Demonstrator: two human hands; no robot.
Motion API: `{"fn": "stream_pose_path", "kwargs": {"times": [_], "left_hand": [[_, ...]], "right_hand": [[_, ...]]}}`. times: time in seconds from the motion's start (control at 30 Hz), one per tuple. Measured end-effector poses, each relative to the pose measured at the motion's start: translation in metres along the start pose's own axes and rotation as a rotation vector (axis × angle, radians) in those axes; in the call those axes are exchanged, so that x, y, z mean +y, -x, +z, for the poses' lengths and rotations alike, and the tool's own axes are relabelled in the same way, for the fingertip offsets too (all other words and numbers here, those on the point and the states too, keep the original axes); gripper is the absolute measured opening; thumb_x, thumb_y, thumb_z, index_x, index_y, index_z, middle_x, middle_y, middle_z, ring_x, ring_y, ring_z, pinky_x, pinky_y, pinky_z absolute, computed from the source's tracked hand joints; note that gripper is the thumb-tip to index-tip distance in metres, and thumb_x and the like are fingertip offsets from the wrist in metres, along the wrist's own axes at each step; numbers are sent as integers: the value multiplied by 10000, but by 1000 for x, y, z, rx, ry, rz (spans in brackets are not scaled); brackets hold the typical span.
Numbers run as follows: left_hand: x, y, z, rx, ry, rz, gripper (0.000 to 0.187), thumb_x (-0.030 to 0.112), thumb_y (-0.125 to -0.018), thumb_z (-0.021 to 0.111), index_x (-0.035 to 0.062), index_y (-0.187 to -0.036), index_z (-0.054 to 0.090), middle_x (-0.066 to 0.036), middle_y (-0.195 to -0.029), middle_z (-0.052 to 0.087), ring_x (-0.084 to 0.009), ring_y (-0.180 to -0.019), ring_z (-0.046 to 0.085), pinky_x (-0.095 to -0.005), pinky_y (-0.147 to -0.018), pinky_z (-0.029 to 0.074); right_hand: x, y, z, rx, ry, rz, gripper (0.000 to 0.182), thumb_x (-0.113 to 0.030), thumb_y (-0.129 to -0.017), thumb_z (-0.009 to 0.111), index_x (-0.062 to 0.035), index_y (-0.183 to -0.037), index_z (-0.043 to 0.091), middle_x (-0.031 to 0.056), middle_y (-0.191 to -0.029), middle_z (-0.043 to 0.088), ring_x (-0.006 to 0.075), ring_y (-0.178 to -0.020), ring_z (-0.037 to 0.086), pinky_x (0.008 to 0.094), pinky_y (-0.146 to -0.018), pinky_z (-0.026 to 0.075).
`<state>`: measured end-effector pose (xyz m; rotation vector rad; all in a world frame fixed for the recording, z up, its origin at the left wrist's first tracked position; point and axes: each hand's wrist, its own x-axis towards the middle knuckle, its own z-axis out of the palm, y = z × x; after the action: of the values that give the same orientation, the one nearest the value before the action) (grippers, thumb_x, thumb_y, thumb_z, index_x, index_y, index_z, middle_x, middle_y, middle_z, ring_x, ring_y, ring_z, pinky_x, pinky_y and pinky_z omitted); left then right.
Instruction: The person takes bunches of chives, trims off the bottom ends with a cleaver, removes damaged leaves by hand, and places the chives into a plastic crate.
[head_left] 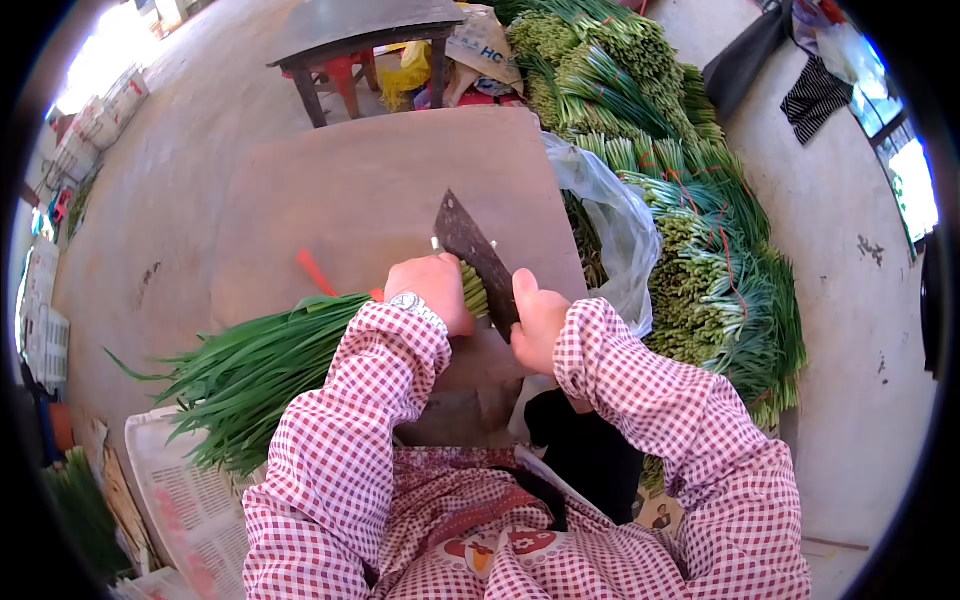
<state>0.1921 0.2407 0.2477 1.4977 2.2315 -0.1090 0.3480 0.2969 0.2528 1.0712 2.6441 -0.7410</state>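
the left hand (435, 290) is clamped around a bundle of green chives (260, 370) lying on the brown board (350, 190), leaves trailing toward 8 o'clock and cut ends just past the fingers. the right hand (537, 325), fist closed on the handle, holds a dark cleaver (475, 255) whose blade touches those ends and slants toward 11 o'clock. tied chive stacks (690, 210) fill 1 to 4 o'clock beside a clear plastic bag (610, 220).

A bundle of long green chives (260, 365) lies across the board at centre-left; a dark rusty cleaver (478, 258) stands blade-down on its cut ends.
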Motion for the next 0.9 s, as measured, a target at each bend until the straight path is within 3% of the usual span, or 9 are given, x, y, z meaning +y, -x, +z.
{"fn": "stream_pose_path", "kwargs": {"times": [0.23, 0.3, 0.5, 0.63, 0.8, 0.83, 0.9], "left_hand": [[0, 1, -2, -18, -26, -10, 633, 365, -578, 755, -13, -1044, 554, -154, -929, 659, -284, -895, 643, -358, -788, 515], [-3, -1, 4, 11, -27, 17, 636, 364, -576, 757, -17, -1042, 554, -157, -911, 657, -295, -871, 645, -369, -778, 518], [3, 7, 6, 87, -44, 30, 602, 354, -570, 757, -11, -998, 541, -172, -905, 650, -316, -840, 644, -387, -761, 518], [7, 6, 8, 75, -71, -39, 648, 374, -589, 753, 1, -1057, 502, -169, -938, 645, -308, -891, 640, -381, -787, 515], [8, 12, 4, 54, -95, -38, 707, 394, -587, 767, 10, -1111, 489, -177, -1066, 614, -300, -1002, 605, -373, -862, 488], [8, 17, -1, 30, -79, -56, 728, 406, -585, 769, 15, -1130, 487, -174, -1078, 608, -305, -1019, 596, -377, -882, 478], [4, 22, -5, 49, -78, -88, 731, 398, -591, 756, 4, -1142, 481, -182, -1074, 608, -310, -1005, 599, -389, -871, 481]], "right_hand": [[-6, 0, -3, 15, -26, -48, 296, -62, -782, 521, 33, -1007, 355, 293, -757, 581, 460, -795, 585, 515, -709, 447], [-14, -17, 2, -64, -44, 74, 296, -63, -799, 496, 44, -1037, 355, 299, -775, 586, 461, -809, 584, 507, -725, 447], [-22, -27, -7, -69, -45, 33, 309, -32, -788, 508, 24, -1057, 366, 299, -841, 599, 451, -880, 586, 494, -754, 452], [-11, -33, -3, 15, -127, -33, 369, -42, -776, 522, 31, -1098, 358, 302, -882, 600, 442, -916, 584, 493, -784, 453], [6, -34, -12, -83, -92, -5, 421, -135, -777, 524, 14, -1136, 362, 308, -929, 594, 426, -945, 584, 468, -805, 460], [5, -25, -16, -114, -70, 12, 478, -118, -786, 526, 32, -1203, 349, 304, -1017, 594, 410, -1025, 574, 466, -876, 442], [23, -15, -17, -133, -109, 64, 468, -149, -798, 514, 26, -1199, 348, 304, -1042, 585, 408, -1037, 567, 460, -890, 436]]}}
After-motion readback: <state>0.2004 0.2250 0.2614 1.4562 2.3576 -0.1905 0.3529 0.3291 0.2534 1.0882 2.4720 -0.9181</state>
